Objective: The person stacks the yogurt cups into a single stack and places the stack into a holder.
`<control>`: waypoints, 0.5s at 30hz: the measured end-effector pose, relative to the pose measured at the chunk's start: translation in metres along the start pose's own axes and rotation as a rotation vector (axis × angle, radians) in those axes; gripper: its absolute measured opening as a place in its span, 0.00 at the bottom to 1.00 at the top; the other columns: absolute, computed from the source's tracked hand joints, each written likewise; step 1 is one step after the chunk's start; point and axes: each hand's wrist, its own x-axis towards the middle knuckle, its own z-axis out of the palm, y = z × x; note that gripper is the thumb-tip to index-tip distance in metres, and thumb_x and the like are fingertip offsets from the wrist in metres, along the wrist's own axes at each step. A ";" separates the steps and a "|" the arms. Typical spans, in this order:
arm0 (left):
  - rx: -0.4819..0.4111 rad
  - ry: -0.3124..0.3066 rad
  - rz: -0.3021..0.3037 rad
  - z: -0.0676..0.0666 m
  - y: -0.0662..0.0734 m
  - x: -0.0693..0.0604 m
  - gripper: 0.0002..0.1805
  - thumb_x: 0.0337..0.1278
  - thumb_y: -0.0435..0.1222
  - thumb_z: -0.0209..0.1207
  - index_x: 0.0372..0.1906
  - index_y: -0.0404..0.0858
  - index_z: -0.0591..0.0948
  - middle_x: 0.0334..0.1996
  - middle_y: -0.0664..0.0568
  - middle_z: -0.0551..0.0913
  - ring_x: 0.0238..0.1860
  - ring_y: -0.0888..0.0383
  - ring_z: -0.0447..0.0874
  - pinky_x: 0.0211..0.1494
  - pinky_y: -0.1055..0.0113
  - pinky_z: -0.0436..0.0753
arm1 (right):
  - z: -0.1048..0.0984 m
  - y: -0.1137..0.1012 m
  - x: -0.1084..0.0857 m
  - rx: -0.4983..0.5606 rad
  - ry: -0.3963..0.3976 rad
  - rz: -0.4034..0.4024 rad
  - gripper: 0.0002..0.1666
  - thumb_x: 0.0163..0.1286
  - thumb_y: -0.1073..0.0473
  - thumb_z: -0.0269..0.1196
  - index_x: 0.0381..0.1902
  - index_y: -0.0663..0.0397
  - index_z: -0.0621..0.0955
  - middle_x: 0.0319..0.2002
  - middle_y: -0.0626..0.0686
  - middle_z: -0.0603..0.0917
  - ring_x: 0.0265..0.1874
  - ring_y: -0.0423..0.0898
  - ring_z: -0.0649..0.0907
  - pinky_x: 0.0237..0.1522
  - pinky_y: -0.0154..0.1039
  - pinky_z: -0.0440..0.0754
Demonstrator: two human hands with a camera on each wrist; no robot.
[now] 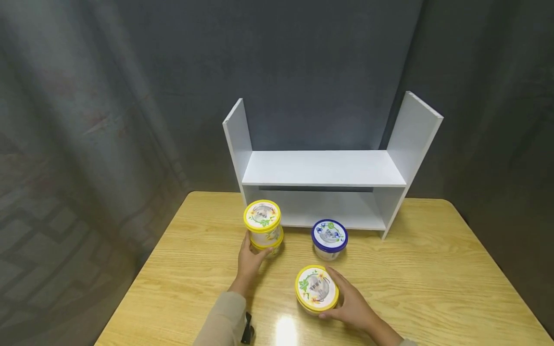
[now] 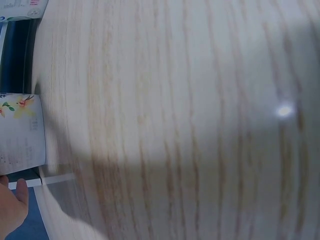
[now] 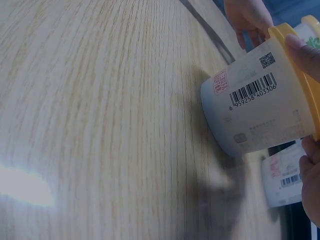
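On the left, a beige sleeve (image 1: 222,319) is cut off at the near edge. The left hand (image 1: 249,265) has its fingers clamped round the lower tub (image 1: 273,246), which stands on the bench (image 1: 433,278), mostly hidden under the upper tub (image 1: 262,216). Both have yellow lids; the farther fingers are partly out of sight behind the stack. Right of it and nearer is a third yellow-lidded tub (image 1: 317,289), its wall mostly covered by its lid from above; whether its base touches the bench is hard to tell. Farther off, the blue-lidded tub (image 1: 330,236) hides part of the lower front edge of the white shelf (image 1: 322,168). The right hand (image 1: 349,302) has thumb and fingers clamped on the third tub's right side, the forearm cut off at the near edge.
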 end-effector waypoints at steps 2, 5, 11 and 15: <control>-0.003 0.003 -0.001 0.000 -0.001 0.000 0.54 0.33 0.46 0.66 0.66 0.42 0.47 0.63 0.44 0.53 0.58 0.44 0.58 0.56 0.56 0.67 | 0.000 0.000 -0.001 0.006 0.012 0.016 0.63 0.28 0.46 0.74 0.63 0.56 0.57 0.61 0.62 0.58 0.59 0.62 0.56 0.57 0.61 0.50; -0.011 0.005 0.003 0.001 -0.002 0.001 0.54 0.33 0.46 0.66 0.66 0.42 0.47 0.63 0.44 0.53 0.58 0.44 0.58 0.56 0.56 0.67 | 0.001 -0.001 -0.002 0.015 0.036 0.036 0.63 0.26 0.46 0.74 0.63 0.54 0.59 0.61 0.60 0.59 0.59 0.61 0.58 0.57 0.59 0.52; -0.005 0.009 0.004 0.002 -0.002 0.001 0.54 0.33 0.46 0.66 0.66 0.42 0.47 0.62 0.43 0.54 0.58 0.45 0.59 0.56 0.56 0.67 | 0.001 -0.001 -0.001 0.058 0.068 0.055 0.62 0.26 0.44 0.74 0.61 0.54 0.62 0.60 0.58 0.62 0.59 0.59 0.59 0.58 0.56 0.54; 0.001 0.012 -0.004 0.001 -0.002 0.001 0.54 0.33 0.47 0.66 0.66 0.42 0.47 0.63 0.44 0.53 0.59 0.45 0.57 0.57 0.55 0.65 | 0.001 -0.003 0.001 0.056 0.095 0.031 0.61 0.26 0.44 0.74 0.61 0.55 0.63 0.60 0.59 0.63 0.58 0.58 0.61 0.57 0.54 0.56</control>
